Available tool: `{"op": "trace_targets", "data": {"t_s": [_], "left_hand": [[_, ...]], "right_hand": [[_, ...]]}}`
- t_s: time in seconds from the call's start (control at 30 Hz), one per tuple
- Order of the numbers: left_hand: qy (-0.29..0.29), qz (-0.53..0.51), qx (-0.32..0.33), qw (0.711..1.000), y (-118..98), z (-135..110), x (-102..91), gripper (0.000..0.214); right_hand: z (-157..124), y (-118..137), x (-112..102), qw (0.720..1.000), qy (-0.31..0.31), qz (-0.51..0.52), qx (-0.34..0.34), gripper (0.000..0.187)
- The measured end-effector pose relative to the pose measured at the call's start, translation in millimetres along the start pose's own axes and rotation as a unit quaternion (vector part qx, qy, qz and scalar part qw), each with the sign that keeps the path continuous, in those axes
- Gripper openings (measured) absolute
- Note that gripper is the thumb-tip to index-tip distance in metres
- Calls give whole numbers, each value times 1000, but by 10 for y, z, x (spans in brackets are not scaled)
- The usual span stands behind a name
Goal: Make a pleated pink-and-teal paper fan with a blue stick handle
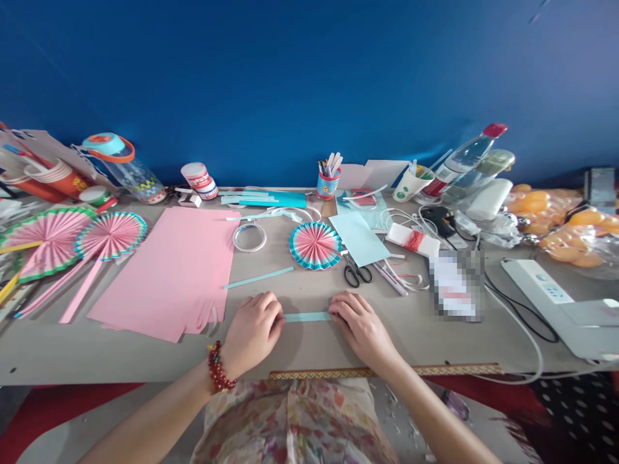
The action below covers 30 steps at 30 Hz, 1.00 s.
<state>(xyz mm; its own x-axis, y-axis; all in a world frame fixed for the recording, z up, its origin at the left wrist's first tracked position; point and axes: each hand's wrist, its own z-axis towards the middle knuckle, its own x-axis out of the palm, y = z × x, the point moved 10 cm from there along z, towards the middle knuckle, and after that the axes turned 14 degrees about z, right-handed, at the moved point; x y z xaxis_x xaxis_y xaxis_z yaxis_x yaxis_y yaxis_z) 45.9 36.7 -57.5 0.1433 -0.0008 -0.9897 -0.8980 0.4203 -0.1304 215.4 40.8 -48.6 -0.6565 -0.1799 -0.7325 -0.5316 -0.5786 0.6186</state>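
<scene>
A narrow light-blue paper strip (pixel 306 317) lies level along the desk near its front edge. The fingers of my left hand (pixel 255 327) are closed on its left end, and my right hand (pixel 362 327) has its fingers curled over the right end. Fingertips of both hands are partly hidden from above. Just beyond my left hand is a second light-blue strip (pixel 259 278), lying slantwise. Ahead of my hands sits a round pleated paper rosette (pixel 316 245), pink with a blue-and-white rim. Black-handled scissors (pixel 358 274) rest beyond my right hand.
Pink paper sheets (pixel 164 270) cover the left side, beside pleated paper fans (pixel 111 236). A tape roll (pixel 249 237), light-blue paper (pixel 358 238) and a pen cup (pixel 328 183) stand or lie farther back. At right are cables, a bottle (pixel 461 161) and a laptop (pixel 565 309).
</scene>
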Motion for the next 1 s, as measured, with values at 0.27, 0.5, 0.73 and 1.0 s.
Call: {"op": "trace_targets", "data": {"t_s": [0.27,0.5,0.73,1.0], "left_hand": [[15,1,4,1000,-8,11,5,11],[12,7,6,1000,-15,-2,17,10],[-25,23,-28,999,107,-131,-39,12],[-51,-37,-59,996,387,-345,-75,8]], "right_hand": [[-80,177,-135,997,-29,-40,-51,33],[65,500,400,990,89,-71,-81,39],[-15,373,559,985,125,-98,-66,46],[-32,342,567,986,121,-96,-57,46]]}}
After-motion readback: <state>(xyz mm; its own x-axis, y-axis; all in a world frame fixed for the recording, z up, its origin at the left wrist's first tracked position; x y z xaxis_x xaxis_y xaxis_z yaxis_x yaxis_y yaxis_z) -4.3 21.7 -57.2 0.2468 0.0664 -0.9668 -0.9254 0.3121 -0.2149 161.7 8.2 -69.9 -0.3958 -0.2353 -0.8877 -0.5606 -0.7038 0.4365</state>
